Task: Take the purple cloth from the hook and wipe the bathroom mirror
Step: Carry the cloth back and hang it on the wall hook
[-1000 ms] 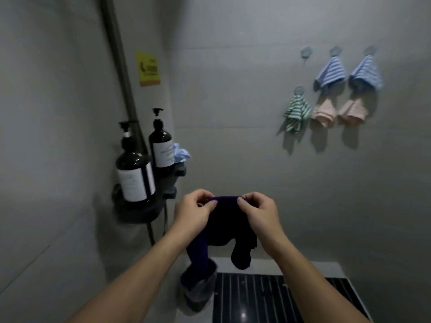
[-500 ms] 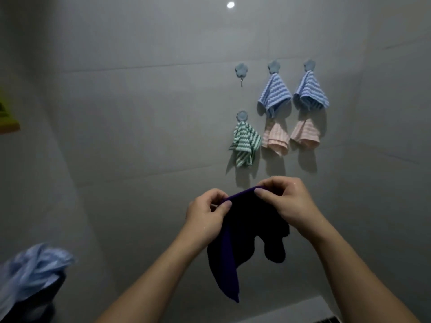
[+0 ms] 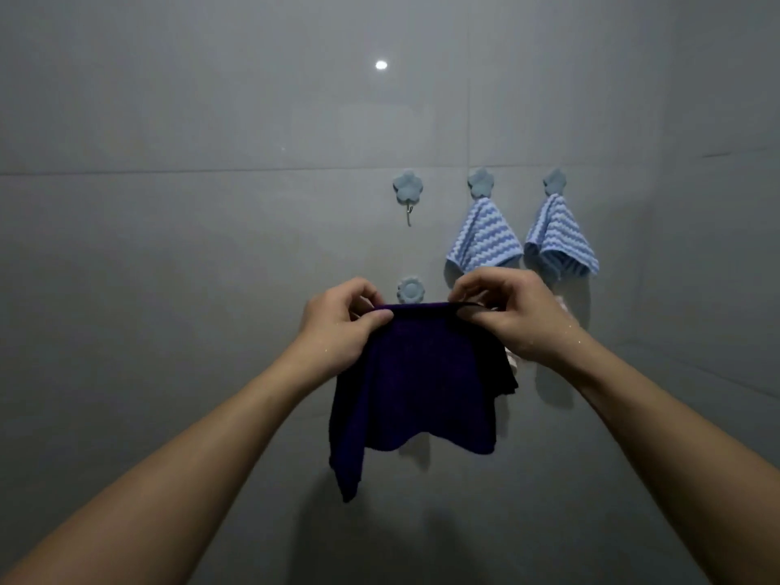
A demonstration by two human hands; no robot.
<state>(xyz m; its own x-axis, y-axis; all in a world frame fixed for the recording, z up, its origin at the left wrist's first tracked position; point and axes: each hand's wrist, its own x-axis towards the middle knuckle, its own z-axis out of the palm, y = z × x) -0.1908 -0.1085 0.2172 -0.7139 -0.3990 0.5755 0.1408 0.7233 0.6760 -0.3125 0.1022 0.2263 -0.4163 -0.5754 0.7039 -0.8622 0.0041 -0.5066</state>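
Note:
The purple cloth [image 3: 418, 386] hangs spread out in front of the grey tiled wall, held by its top edge. My left hand [image 3: 342, 327] pinches the left corner and my right hand [image 3: 506, 314] pinches the right corner, stretching the edge taut. Above the cloth, a blue flower-shaped hook [image 3: 407, 188] with a bare metal hook sits on the wall. A second flower hook [image 3: 410, 289] shows just behind the cloth's top edge. No mirror is in view.
Two blue-and-white striped cloths [image 3: 485, 238] [image 3: 559, 238] hang from flower hooks at the upper right. A pink cloth [image 3: 563, 308] peeks out behind my right hand. A ceiling light reflection [image 3: 381, 65] glints on the grey tiled wall.
The view has swung right and up from the shelf with bottles to the hook wall. Both hands have raised the purple cloth and pulled its top edge out wider; it now covers the green striped cloth.

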